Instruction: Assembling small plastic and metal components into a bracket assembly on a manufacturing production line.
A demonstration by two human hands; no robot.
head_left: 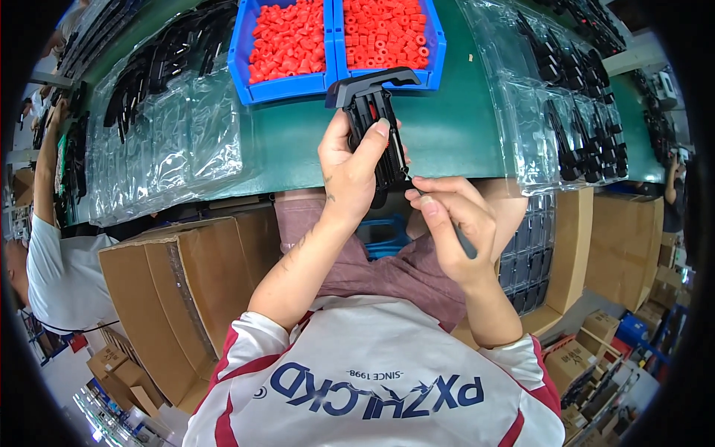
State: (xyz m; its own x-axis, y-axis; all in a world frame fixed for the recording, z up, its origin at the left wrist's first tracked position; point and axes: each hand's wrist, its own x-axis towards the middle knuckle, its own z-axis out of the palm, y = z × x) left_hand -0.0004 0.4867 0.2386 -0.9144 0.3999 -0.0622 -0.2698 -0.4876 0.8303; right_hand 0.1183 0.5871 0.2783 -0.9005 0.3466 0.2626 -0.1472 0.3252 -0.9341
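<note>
Black part [363, 112] within curled left hand [348, 167]; right hand [463, 223], beside lower end, pinches dark tool [466, 243].

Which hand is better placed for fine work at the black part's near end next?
Probably the right hand: it holds a thin dark tool close to that end, while the left hand is busy holding the black part.

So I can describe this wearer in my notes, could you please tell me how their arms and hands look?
The left hand and right hand are ungloved. Short white sleeves with dark red trim leave the forearms bare; dark markings show on the left wrist and forearm.
</note>
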